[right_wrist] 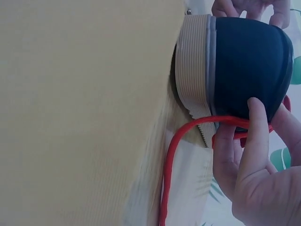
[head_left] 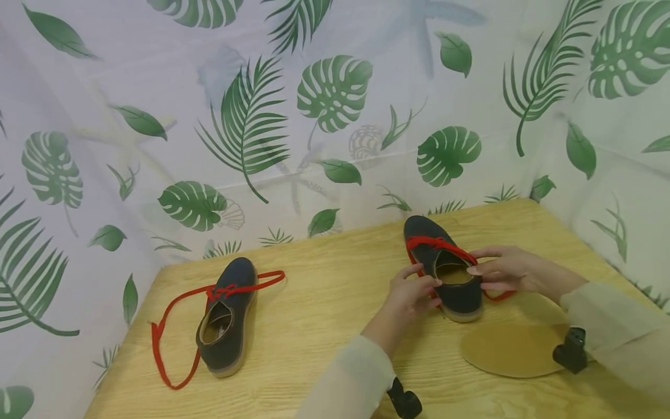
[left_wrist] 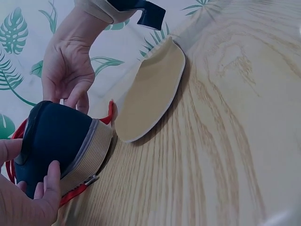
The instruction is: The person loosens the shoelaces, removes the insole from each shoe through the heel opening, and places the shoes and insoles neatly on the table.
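Observation:
A dark navy shoe (head_left: 460, 301) with a red lace (head_left: 431, 240) stands at the table's right, toe toward the back wall. My left hand (head_left: 410, 298) holds the left side of its opening, thumb at the collar. On the opposite side, my right hand (head_left: 510, 270) pinches the collar. In the right wrist view, the right fingers lie along the heel (right_wrist: 247, 66) beside the red lace. Just right of the shoe, a flat tan insole (head_left: 508, 349) lies on the table, partly under the right forearm. The shoe's inside is only partly visible.
A second navy shoe (head_left: 235, 326) stands at the left of the wooden table (head_left: 319, 302), its red lace (head_left: 170, 381) looping out to both sides. Leaf-printed cloth (head_left: 335, 145) closes off the back and sides. A small black device (head_left: 572, 351) sits on each wrist.

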Demonstrator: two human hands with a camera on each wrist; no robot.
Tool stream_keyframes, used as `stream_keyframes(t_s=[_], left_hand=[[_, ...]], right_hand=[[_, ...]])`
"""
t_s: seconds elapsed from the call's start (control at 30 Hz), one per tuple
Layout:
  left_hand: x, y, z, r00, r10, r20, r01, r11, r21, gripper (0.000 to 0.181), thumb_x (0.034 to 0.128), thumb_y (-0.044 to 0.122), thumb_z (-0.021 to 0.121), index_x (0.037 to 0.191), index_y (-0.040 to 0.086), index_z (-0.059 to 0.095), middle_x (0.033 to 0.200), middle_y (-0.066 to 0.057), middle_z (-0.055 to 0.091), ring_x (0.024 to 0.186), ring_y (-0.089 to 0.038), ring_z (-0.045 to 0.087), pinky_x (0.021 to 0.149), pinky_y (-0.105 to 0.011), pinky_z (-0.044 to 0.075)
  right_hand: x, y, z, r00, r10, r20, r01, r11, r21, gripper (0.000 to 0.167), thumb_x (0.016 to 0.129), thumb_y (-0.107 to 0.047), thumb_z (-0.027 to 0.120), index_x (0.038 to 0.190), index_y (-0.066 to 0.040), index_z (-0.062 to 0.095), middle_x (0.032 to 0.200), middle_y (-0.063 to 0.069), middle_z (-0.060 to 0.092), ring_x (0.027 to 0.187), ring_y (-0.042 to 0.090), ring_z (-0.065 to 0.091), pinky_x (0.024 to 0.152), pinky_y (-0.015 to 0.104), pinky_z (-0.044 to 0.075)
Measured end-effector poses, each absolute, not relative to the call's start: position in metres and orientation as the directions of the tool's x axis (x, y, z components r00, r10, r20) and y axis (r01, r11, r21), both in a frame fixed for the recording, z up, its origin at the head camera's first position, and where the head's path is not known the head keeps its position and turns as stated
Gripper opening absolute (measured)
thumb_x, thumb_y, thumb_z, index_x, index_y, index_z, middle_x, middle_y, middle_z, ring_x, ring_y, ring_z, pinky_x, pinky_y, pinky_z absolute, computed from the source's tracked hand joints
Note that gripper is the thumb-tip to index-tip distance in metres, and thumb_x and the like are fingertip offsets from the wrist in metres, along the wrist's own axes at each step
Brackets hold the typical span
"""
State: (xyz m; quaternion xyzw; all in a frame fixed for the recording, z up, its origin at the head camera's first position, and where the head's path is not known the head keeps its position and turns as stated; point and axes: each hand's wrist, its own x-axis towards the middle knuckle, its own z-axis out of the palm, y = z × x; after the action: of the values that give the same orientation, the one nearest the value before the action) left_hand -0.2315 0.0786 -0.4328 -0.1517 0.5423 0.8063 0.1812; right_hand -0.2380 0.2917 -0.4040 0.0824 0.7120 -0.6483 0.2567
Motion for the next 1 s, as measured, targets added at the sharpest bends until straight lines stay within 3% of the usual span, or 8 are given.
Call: stream_keyframes(t_s=[0.33, 0.7, 1.0], left_hand=[[-0.225, 0.067, -0.43, -0.892, 0.153, -0.425, -0.452, -0.331, 0.828, 0.054, 0.0753, -0.01, 0.068, 0.124, 0.011, 0.058, 0.103, -0.016, 0.061, 0.096, -0.027, 0.064, 0.083, -0.05, 0.054], [-0.222, 0.05, -0.43, -0.889, 0.152, -0.432, -0.458, -0.299, 0.837, 0.054, 0.0764, -0.008, 0.068, 0.126, 0.012, 0.056, 0.097, -0.016, 0.064, 0.087, -0.024, 0.065, 0.081, -0.044, 0.055], [-0.217, 0.031, -0.433, -0.88, 0.15, -0.45, -0.474, -0.325, 0.819, 0.059, 0.0782, -0.009, 0.064, 0.133, 0.01, 0.052, 0.098, -0.016, 0.064, 0.087, -0.022, 0.065, 0.086, -0.046, 0.053]], right_hand=[[-0.237, 0.283, -0.4, -0.85, -0.239, -0.47, 0.444, 0.156, -0.882, 0.078, 0.087, -0.01, 0.068, 0.147, 0.003, 0.021, 0.096, -0.001, 0.062, 0.088, 0.011, 0.064, 0.08, 0.032, 0.056], [-0.236, 0.265, -0.398, -0.844, -0.249, -0.475, 0.47, 0.085, -0.879, 0.064, 0.085, -0.007, 0.07, 0.14, -0.004, 0.037, 0.093, 0.0, 0.063, 0.086, 0.012, 0.065, 0.078, 0.03, 0.057], [-0.234, 0.247, -0.4, -0.844, -0.257, -0.472, 0.468, 0.081, -0.88, 0.073, 0.085, -0.006, 0.069, 0.144, 0.002, 0.028, 0.093, 0.004, 0.065, 0.084, 0.014, 0.066, 0.072, 0.029, 0.057]])
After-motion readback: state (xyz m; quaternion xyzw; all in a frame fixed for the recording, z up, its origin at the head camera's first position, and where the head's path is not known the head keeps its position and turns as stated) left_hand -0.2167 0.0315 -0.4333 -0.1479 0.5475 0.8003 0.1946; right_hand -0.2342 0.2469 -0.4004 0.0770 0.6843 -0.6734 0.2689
